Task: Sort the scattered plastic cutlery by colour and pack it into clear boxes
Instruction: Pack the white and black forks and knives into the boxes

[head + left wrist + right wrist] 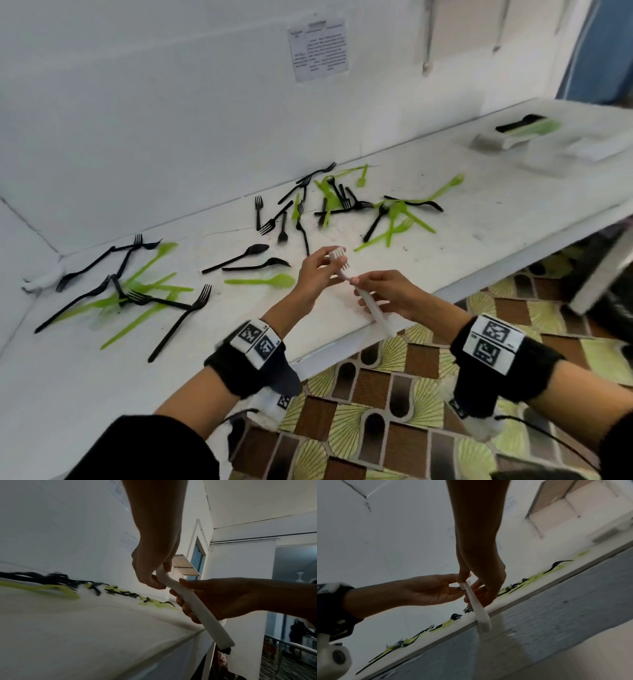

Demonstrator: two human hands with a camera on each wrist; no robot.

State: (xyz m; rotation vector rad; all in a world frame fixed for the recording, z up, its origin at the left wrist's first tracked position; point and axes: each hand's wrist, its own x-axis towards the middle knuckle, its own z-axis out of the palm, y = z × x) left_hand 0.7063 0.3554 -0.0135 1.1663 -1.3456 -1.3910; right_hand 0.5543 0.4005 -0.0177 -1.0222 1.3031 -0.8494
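Observation:
A stack of white plastic forks (371,310) hangs over the table's front edge, held between both hands. My left hand (323,265) pinches the tine end, and my right hand (368,293) grips the handles. In the left wrist view the stack (199,609) slants down from the left hand (150,574) through the right hand (223,599). Black forks and spoons (246,255) and green cutlery (263,281) lie scattered on the white table (462,219). Clear boxes (493,143) stand at the far right with green and black pieces on them.
A wall runs close behind the table, with a paper sheet (318,49) stuck on it. A small white object (44,278) lies in the left corner. The table's front edge (342,346) borders a patterned floor (394,394).

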